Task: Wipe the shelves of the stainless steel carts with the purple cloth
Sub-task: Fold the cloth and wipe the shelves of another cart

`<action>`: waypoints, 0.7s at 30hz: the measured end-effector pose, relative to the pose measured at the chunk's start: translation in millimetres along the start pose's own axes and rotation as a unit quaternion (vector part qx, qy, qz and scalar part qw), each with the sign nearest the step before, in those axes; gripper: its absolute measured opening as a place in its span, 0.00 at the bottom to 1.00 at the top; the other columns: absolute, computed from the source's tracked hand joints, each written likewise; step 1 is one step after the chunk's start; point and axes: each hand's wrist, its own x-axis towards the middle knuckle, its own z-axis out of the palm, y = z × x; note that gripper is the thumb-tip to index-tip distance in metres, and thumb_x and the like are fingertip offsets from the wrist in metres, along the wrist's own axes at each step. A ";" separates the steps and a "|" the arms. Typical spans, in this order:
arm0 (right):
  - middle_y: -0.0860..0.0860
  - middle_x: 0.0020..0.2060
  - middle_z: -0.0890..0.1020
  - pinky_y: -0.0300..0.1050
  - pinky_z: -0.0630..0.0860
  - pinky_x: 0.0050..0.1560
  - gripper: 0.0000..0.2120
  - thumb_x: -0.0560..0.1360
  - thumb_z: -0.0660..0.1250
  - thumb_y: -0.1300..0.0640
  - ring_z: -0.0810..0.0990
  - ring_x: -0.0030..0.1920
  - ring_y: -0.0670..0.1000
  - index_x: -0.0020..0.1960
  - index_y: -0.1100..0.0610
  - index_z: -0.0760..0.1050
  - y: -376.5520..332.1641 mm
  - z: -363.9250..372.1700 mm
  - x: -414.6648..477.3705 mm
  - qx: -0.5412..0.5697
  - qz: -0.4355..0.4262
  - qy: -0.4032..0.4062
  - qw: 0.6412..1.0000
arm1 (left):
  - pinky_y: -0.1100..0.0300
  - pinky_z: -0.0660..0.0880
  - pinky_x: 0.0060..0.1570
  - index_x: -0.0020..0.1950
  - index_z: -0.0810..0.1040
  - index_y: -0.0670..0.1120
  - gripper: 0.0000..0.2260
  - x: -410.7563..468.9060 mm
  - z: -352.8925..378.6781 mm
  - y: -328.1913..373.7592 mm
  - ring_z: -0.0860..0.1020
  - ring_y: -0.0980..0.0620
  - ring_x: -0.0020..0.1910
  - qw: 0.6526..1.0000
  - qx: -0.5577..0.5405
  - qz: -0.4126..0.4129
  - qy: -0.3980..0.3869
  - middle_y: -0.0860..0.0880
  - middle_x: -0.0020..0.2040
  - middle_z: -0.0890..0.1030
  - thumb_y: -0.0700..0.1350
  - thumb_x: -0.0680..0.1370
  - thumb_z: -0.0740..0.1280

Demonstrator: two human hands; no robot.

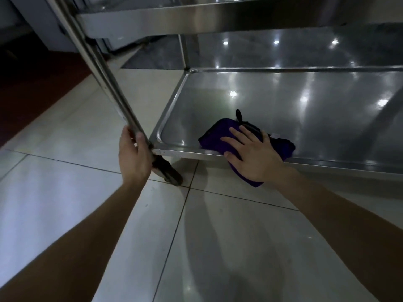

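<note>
Two hands in shot, both on the same cart. L hand [135, 155] is gripping the front-left post [104, 77] low down, just above the caster [169, 174]. Its fingers are curling round the tube and the thumb is lying on it, prob. bracing the cart.

R hand [255, 158] is pressing flat on the purple cloth [214, 138]. Fingers are straight and spread, tips aiming back toward the post, thumb sitting at the front rim. No pinch; the palm is doing the work.

Cloth is lying folded on the bottom shelf [294, 105], right of the post, near it but not touching. Its near part is hanging off the front rim toward the floor. A black tab [238, 115] is sticking out from its far edge.

Key relation: cloth is sitting directly under the R palm, long axis running approx along the front rim, i.e. away from the post. Most bare steel is lying further right of the post and deeper in, so the next stroke is prob. heading rightward/inward, R arm only. Risk: the overhanging part could slip off the rim. Upper shelf [152, 20] is sitting higher up the post; can't tell if wiped.
</note>
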 end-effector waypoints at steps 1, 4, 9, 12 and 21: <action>0.45 0.88 0.49 0.74 0.43 0.82 0.29 0.86 0.43 0.32 0.44 0.88 0.51 0.86 0.36 0.54 -11.5 3.6 10.2 0.001 -0.013 -0.002 1.000 | 0.52 0.76 0.64 0.78 0.71 0.52 0.18 3.6 0.2 -0.8 0.78 0.55 0.61 1.000 0.011 0.003 0.006 0.56 0.66 0.79 0.54 0.90 0.57; 0.47 0.88 0.49 0.76 0.40 0.82 0.30 0.87 0.43 0.32 0.43 0.88 0.53 0.86 0.37 0.53 -51.9 12.7 52.8 0.014 -0.053 -0.018 0.998 | 0.51 0.78 0.62 0.78 0.72 0.51 0.17 13.3 -1.4 -11.3 0.80 0.52 0.61 0.999 0.044 0.005 0.011 0.53 0.66 0.82 0.53 0.90 0.58; 0.50 0.89 0.48 0.78 0.37 0.80 0.31 0.87 0.43 0.33 0.42 0.88 0.56 0.88 0.40 0.51 -129.6 22.9 124.8 0.014 -0.112 -0.055 0.992 | 0.49 0.81 0.53 0.76 0.72 0.52 0.15 21.9 -4.6 -21.4 0.82 0.51 0.53 0.997 0.069 0.031 0.011 0.56 0.57 0.82 0.54 0.90 0.60; 0.51 0.89 0.50 0.79 0.40 0.80 0.32 0.87 0.44 0.33 0.44 0.88 0.57 0.88 0.43 0.52 -146.1 27.9 130.8 0.001 -0.129 -0.039 0.991 | 0.44 0.83 0.55 0.76 0.72 0.50 0.15 25.3 -6.1 -23.1 0.83 0.45 0.54 0.996 0.079 0.032 0.010 0.51 0.58 0.84 0.52 0.90 0.60; 0.47 0.88 0.54 0.71 0.49 0.83 0.30 0.87 0.55 0.35 0.50 0.87 0.51 0.86 0.42 0.57 -68.1 10.7 69.1 -0.007 -0.164 -0.027 0.986 | 0.53 0.79 0.55 0.76 0.74 0.49 0.16 24.6 -9.1 -10.0 0.82 0.53 0.54 0.997 0.076 0.020 -0.003 0.53 0.63 0.84 0.49 0.88 0.64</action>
